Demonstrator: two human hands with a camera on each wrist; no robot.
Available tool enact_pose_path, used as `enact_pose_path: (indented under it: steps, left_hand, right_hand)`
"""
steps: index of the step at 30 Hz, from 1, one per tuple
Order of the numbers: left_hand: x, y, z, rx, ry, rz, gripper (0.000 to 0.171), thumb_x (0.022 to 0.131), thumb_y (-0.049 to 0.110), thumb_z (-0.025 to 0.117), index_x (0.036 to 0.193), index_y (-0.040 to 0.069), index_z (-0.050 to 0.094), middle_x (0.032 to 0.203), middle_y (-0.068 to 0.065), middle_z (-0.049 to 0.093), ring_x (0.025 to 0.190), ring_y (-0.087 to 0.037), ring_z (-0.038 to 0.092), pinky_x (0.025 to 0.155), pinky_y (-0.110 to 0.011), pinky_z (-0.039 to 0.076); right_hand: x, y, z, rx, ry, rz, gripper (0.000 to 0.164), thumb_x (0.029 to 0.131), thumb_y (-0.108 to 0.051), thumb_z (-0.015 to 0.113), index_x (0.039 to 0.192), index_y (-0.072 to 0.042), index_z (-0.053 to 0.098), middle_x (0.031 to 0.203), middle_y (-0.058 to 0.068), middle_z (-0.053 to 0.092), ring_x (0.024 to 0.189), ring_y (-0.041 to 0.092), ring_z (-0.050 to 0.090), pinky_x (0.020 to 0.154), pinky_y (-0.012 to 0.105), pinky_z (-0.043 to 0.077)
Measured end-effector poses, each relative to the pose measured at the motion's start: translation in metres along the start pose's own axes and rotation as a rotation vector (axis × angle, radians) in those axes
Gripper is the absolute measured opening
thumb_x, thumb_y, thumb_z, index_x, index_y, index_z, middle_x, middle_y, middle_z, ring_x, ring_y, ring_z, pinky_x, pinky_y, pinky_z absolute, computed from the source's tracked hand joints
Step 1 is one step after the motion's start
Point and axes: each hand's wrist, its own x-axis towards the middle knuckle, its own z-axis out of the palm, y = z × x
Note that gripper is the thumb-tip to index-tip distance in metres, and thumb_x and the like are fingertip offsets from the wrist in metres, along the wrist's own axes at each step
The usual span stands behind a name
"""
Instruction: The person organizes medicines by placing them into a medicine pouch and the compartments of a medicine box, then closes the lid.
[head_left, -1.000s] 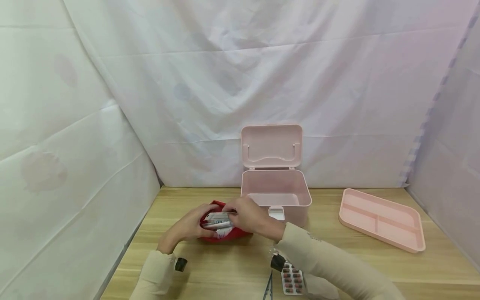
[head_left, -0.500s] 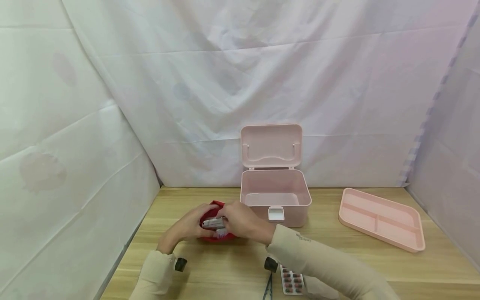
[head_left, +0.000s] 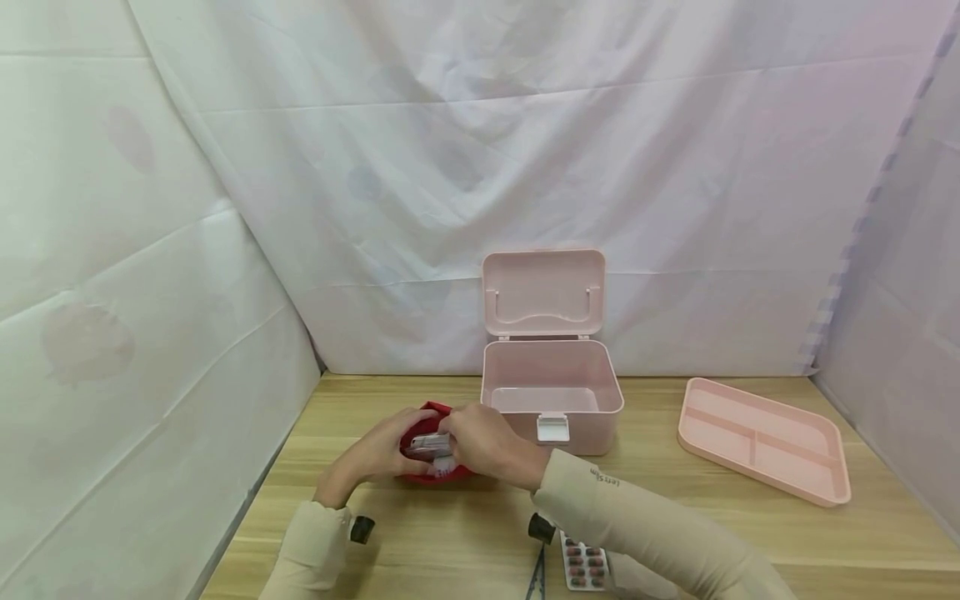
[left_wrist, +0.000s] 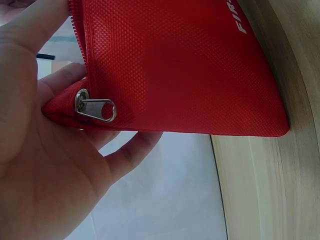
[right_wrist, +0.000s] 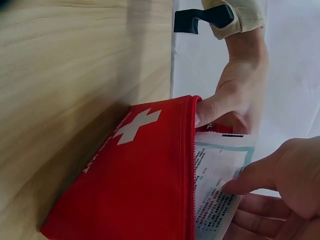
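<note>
A red zippered first-aid pouch [right_wrist: 150,175] with a white cross stands on the table, its mouth open. My left hand [head_left: 381,446] grips the pouch's rim at the zipper end, thumb and fingers spread across the opening. The metal zipper pull [left_wrist: 97,108] hangs beside that palm in the left wrist view. At the mouth, my right hand [head_left: 483,437] pinches a white printed packet [right_wrist: 215,180], its thumb flat on the text. Most of the packet sits inside the pouch, with its upper edge above the zipper. The pouch's other contents are largely hidden by both hands.
Behind the hands stands a pink box [head_left: 588,433] with its lid [head_left: 543,292] raised. A pink divided tray [head_left: 795,471] lies at the right. Near the front are a capsule blister pack [head_left: 585,568], a blue-grey pointed tool [head_left: 536,575] and a whitish item [head_left: 641,575] under the right sleeve.
My right hand has shifted slightly left, and the packet has gone lower into the pouch. The right sleeve moved left too, while my left hand stayed on the rim.
</note>
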Motion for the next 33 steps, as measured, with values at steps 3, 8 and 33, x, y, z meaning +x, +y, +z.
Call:
enact_pose_path:
  steps: [3,8,33]
  left_hand:
    - [0.000,0.000,0.000,0.016,0.005,0.001,0.075,0.076,0.030,0.086,0.140,0.011,0.051,0.130,-0.006,0.060,0.115,-0.024,0.058,0.098,-0.049,0.049]
    - [0.000,0.000,0.000,0.027,0.015,0.011,0.074,0.076,0.027,0.086,0.139,0.009,0.052,0.129,-0.007,0.061,0.114,-0.025,0.058,0.097,-0.048,0.049]
    - [0.003,0.001,0.000,0.037,0.002,-0.019,0.080,0.075,0.036,0.086,0.141,0.008,0.050,0.134,-0.009,0.057,0.120,-0.027,0.055,0.100,-0.051,0.047]
  right_hand:
    - [0.001,-0.001,0.003,-0.037,-0.021,0.002,0.018,0.079,-0.002,0.068,0.084,-0.016,0.078,0.079,-0.004,0.072,0.070,0.010,0.065,0.060,0.023,0.053]
    - [0.002,-0.003,0.008,-0.093,-0.025,-0.011,0.017,0.079,-0.004,0.069,0.080,-0.018,0.078,0.076,-0.007,0.072,0.068,0.011,0.065,0.065,0.024,0.054]
    - [0.006,-0.016,0.037,-0.109,-0.082,0.124,0.009,0.083,-0.014,0.075,0.076,-0.019,0.072,0.072,-0.006,0.069,0.066,0.011,0.062,0.065,0.029,0.057]
